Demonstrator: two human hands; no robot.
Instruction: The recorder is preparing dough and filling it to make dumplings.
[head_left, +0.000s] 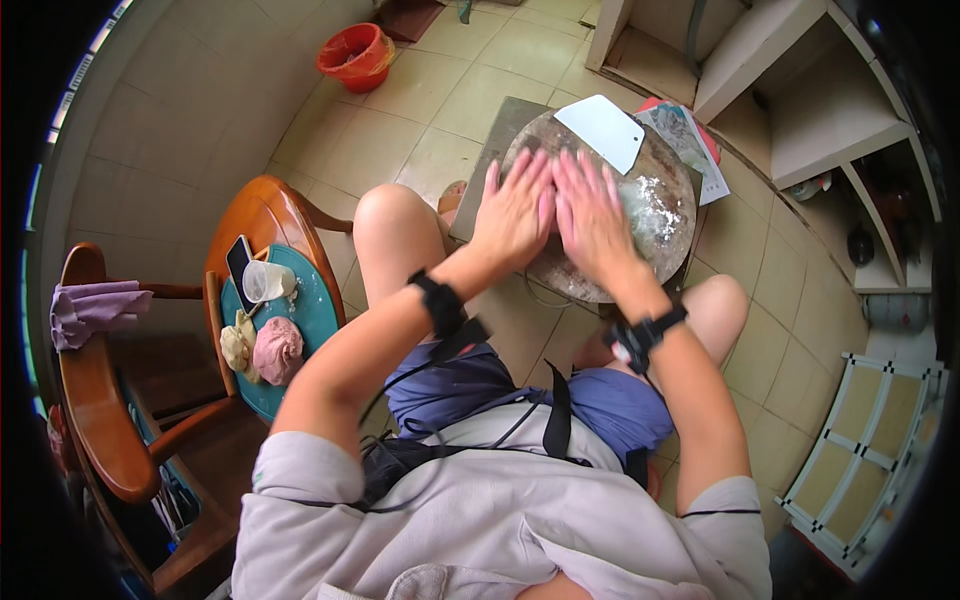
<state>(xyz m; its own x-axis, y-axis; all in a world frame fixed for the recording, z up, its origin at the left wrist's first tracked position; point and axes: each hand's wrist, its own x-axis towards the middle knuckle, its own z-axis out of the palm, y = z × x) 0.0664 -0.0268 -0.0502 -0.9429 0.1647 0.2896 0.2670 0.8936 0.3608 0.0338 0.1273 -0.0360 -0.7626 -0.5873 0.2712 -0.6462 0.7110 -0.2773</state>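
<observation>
My left hand (517, 208) and my right hand (592, 217) lie side by side, palms down, over a round wooden chopping board (679, 176). Their fingers are stretched out and slightly blurred, and the inner edges meet or nearly meet. Whatever lies beneath the palms is hidden. White flour (658, 210) is scattered on the board to the right of my right hand. A white dough scraper (604, 131) rests at the board's far edge, beyond my fingertips.
On a wooden chair (247, 199) at left, a teal board (324, 289) bears a pink dough lump (278, 351), a cream dough lump (238, 345), a plastic cup (268, 282) and a phone (238, 262). A red bucket (358, 64) stands on the floor. Open shelving (795, 97) is at right.
</observation>
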